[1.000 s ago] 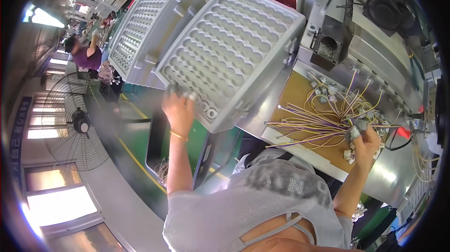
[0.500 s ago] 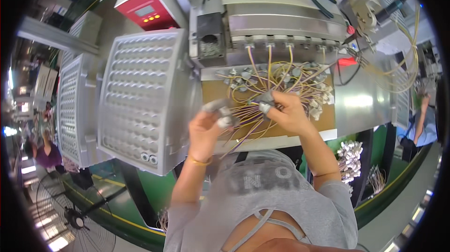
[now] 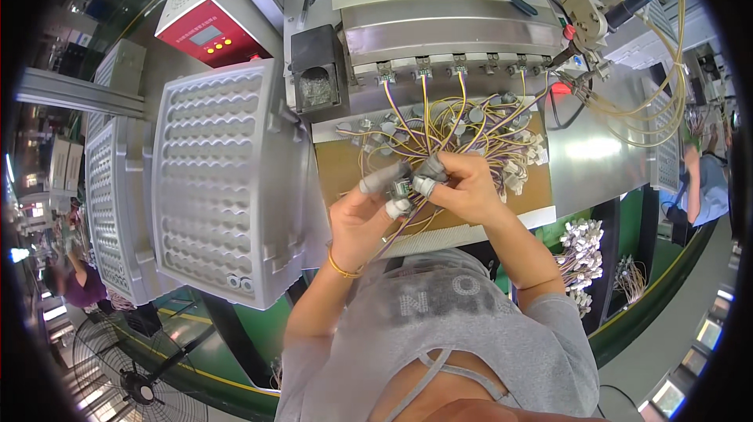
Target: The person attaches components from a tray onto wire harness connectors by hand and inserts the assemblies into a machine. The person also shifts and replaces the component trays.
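Both hands pinch one small connector (image 3: pixel 403 188) between them, left hand (image 3: pixel 362 214) and right hand (image 3: pixel 468 187) closed on it, and the wire tangle (image 3: pixel 463 120) just beyond could snag if tugged.

I see a grey metal workbench (image 3: pixel 596 163) under bright light, a green floor with yellow lines (image 3: pixel 180 343) below it, a black round floor fan (image 3: pixel 129 379) lower left, and sunlit windows (image 3: pixel 710 332) lower right.

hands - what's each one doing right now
Left hand: pinched shut on the small connector.
Right hand: pinched shut on the same small connector.
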`<action>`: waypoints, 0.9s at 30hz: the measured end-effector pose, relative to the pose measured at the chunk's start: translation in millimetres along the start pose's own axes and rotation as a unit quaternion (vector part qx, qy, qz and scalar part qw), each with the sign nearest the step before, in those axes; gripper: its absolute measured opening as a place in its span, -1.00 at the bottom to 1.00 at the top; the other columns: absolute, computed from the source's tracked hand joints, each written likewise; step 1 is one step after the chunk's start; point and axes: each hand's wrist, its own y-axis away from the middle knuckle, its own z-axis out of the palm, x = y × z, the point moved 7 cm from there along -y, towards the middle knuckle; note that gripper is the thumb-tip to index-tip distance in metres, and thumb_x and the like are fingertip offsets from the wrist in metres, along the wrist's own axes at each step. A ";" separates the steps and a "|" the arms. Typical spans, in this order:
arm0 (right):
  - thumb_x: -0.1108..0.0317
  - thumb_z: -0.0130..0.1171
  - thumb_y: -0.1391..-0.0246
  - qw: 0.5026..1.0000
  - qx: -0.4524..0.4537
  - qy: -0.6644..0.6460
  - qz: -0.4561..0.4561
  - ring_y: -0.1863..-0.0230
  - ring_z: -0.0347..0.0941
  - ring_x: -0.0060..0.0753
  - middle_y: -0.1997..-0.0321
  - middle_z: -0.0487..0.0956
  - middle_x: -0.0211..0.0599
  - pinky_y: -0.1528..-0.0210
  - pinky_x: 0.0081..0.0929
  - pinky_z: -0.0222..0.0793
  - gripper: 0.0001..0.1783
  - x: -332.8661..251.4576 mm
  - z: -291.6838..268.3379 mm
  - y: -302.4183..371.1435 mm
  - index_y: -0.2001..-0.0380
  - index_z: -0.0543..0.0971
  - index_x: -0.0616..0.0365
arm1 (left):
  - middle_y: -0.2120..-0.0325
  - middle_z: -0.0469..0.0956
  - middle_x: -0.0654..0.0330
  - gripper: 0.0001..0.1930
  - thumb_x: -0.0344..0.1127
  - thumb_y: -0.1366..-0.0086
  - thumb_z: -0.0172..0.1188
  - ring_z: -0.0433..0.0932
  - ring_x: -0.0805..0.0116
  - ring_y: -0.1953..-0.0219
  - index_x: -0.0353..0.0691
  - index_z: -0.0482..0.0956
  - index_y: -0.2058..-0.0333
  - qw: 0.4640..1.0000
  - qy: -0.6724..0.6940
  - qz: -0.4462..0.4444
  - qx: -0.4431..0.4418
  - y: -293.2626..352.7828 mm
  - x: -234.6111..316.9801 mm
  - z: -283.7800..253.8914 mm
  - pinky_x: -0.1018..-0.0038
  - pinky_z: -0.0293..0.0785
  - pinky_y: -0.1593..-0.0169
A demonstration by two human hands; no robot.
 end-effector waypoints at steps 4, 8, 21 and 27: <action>0.46 0.16 0.25 1.000 -0.006 -0.001 -0.016 0.65 0.17 -0.82 0.71 0.36 -0.57 0.66 -0.76 0.07 -0.89 0.4 -1.8 1.8 0.62 0.45 0.26 | 0.17 0.43 0.14 -0.58 -0.60 -0.01 0.15 0.42 0.45 0.19 -0.40 0.37 0.09 0.998 -0.053 0.023 0.005 -1.2 3.2 4.3 0.55 0.40 0.18; 0.47 0.11 0.30 0.992 -0.003 0.089 -0.091 0.69 0.12 -0.79 0.78 0.28 -0.49 0.70 -0.72 0.02 -0.90 -16.0 -0.7 1.4 0.65 0.40 0.25 | 0.24 0.47 0.17 -0.68 -0.62 -0.01 0.14 0.43 0.45 0.21 -0.41 0.44 0.19 0.994 -0.096 0.042 0.015 -4.3 8.8 6.9 0.54 0.39 0.16; 0.44 0.07 0.05 0.984 -0.104 -0.141 0.033 0.35 0.42 -0.64 0.38 0.53 -0.37 0.31 -0.64 0.37 -0.79 5.5 2.5 7.7 0.29 0.49 0.27 | 0.36 0.49 0.19 -0.77 -0.44 -0.14 0.04 0.46 0.48 0.43 -0.36 0.44 0.20 0.990 0.112 -0.087 0.013 -11.9 -6.4 26.3 0.60 0.41 0.45; 0.50 0.16 0.18 0.997 0.077 -0.001 0.015 0.56 0.38 -0.71 0.56 0.49 -0.46 0.50 -0.73 0.30 -0.86 15.9 -45.0 6.4 0.44 0.49 0.26 | 0.33 0.47 0.18 -0.71 -0.41 -0.16 0.03 0.47 0.40 0.40 -0.34 0.37 0.12 0.987 0.132 -0.096 -0.003 -23.3 -30.4 39.4 0.55 0.43 0.40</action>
